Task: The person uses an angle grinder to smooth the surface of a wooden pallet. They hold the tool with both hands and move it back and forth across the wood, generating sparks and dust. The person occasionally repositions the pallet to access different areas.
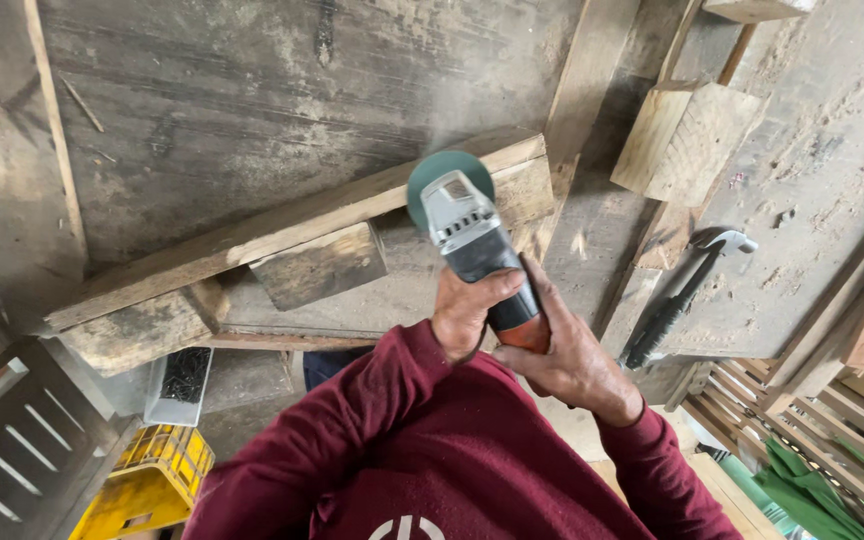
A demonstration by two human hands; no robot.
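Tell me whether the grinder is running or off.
Probably running: a faint dust haze rises where the grinder disc meets the plank; both hands grip it. The disc's spin itself cannot be seen.

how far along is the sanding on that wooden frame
Done: dust lies over the workbench, so some grinding has happened. In hand: both hands, left and right, grip the grinder, its green disc against the frame end, dust rising. Left: the frame's long rail looks rough and grey; how much needs sanding can't be told. The hammer lies unused.
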